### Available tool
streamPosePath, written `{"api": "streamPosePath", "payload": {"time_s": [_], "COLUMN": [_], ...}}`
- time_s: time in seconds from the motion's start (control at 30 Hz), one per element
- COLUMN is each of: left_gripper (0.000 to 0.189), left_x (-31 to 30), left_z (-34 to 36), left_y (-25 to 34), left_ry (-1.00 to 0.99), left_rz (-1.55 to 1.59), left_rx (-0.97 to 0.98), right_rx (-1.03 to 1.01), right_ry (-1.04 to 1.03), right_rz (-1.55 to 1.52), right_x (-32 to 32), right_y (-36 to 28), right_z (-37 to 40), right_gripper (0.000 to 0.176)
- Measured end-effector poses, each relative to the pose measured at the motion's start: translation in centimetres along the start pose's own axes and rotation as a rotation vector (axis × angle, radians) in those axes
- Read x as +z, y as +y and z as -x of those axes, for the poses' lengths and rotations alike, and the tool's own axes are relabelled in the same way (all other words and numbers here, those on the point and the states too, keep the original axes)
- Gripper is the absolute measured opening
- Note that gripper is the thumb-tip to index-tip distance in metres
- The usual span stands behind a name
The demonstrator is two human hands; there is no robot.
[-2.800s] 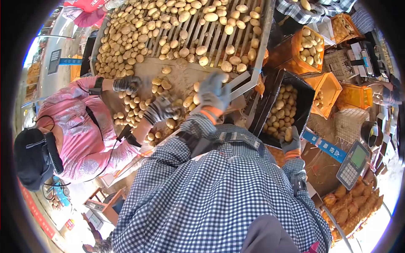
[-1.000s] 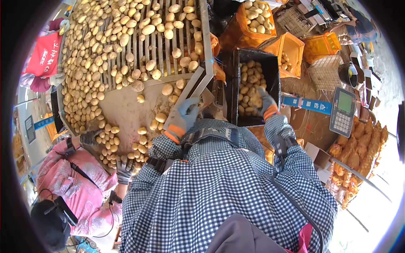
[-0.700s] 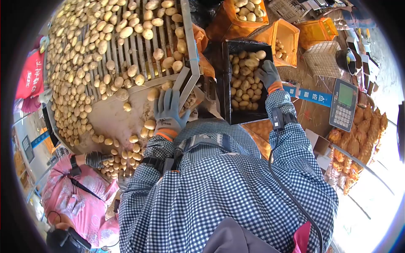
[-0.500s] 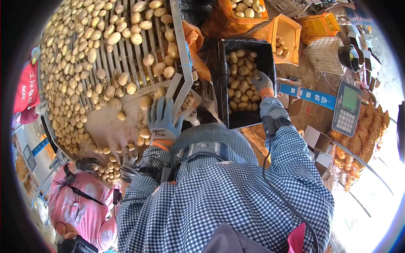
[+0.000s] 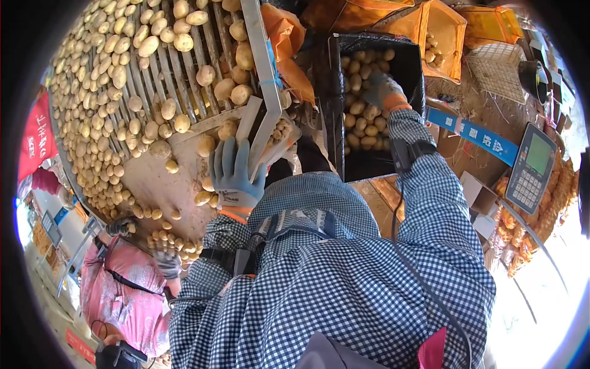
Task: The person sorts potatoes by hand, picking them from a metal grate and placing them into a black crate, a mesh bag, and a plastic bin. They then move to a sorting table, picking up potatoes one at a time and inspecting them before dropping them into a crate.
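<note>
My left hand, in a blue-grey and white glove, is open with fingers spread at the edge of the sorting table, beside loose potatoes. Inside a black-lined crate, my gloved right hand reaches down onto the potatoes heaped there. Its fingertips are turned down among them, so whether it grips one is hidden.
A slatted rack covered with potatoes slopes toward me. Orange crates and a digital scale stand to the right. A co-worker in pink handles potatoes at lower left; another person's red garment shows far left.
My right hand has moved across the potatoes toward the middle of the crate. My left hand stays spread at the table edge. The view has shifted slightly.
</note>
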State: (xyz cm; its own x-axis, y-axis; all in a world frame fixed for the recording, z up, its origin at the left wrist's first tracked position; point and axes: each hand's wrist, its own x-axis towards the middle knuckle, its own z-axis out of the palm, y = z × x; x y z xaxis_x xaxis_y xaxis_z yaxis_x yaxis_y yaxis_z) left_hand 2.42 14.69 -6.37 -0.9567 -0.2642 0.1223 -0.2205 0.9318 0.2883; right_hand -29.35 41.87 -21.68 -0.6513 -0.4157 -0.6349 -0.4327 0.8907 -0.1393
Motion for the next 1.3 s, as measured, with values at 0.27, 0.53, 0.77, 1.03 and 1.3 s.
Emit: {"api": "streamPosePath", "payload": {"time_s": [0.27,0.53,0.77,1.03,1.3], "left_gripper": [0.064,0.063,0.062,0.062,0.060], "left_x": [0.0,0.0,-0.1,-0.2,0.4], "left_z": [0.0,0.0,0.4,0.4,0.8], "left_y": [0.2,-0.2,0.1,0.4,-0.4], "left_ry": [0.000,0.033,-0.028,-0.014,0.054], "left_rz": [-0.024,0.002,-0.027,-0.034,-0.005], "left_rx": [-0.026,0.009,-0.037,-0.042,-0.024], "right_rx": [-0.085,0.185,0.769,0.301,0.150], "right_ry": [-0.057,-0.194,0.147,0.077,-0.024], "right_rz": [0.397,-0.003,-1.034,-0.466,-2.128], "right_x": [3.3,5.9,15.3,4.3,1.3], "right_y": [-2.6,1.4,7.3,-3.2,-4.4], "right_z": [5.4,12.8,7.8,-2.0,8.8], "right_gripper": [0.030,0.034,0.051,0.066,0.051]}}
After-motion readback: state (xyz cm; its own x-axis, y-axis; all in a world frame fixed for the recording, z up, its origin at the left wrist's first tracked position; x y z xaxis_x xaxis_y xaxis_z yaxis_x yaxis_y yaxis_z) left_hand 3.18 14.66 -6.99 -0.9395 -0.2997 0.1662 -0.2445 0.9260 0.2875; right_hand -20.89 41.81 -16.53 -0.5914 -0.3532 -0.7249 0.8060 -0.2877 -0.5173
